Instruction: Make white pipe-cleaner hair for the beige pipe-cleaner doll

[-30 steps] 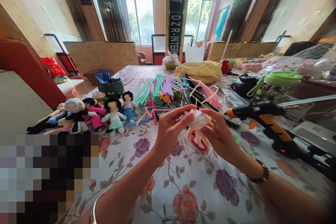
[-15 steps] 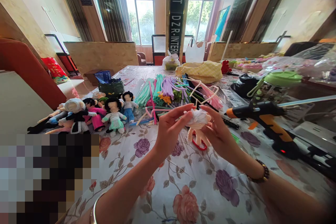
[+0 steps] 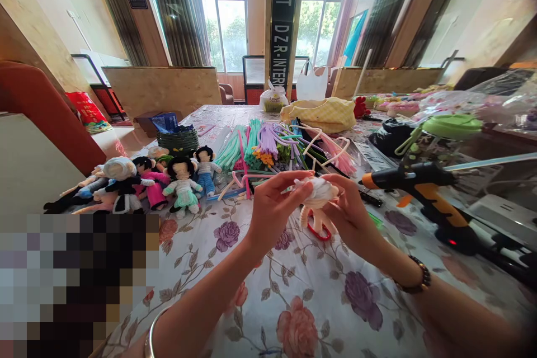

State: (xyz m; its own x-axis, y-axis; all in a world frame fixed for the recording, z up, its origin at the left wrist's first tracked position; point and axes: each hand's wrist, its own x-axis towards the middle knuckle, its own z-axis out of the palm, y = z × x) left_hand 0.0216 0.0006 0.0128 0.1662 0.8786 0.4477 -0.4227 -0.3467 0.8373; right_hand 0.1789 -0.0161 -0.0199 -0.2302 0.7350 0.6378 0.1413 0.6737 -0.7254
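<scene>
One small doll [image 3: 321, 200], white hair up top, beige legs pointing down, is just right of center frame, a bit below the middle. Left hand [image 3: 277, 196] has thumb + fingertips pinched nearly closed on the hair. Right hand [image 3: 348, 212] is half curled, fingers around the doll's other side; can't tell how tight tbh. Red loop [image 3: 323, 238] shows right behind the legs, not sure if they touch. Pile of fuzzy sticks [image 3: 268, 142] (mint, purple, pink etc.) is center frame just past the hands, w/ a yellow bag [image 3: 323, 114] behind it. Approx. half a dozen other dolls [image 3: 182, 190] are bunched together at mid left. Glue gun [image 3: 432, 198] is over at mid right, near a cup w/ a green lid [image 3: 453, 125]. Flowery tablecloth [image 3: 247, 324] under it all. Bangle [image 3: 150, 338] on the left wrist, dark bead bracelet [image 3: 423, 277] on the right.
</scene>
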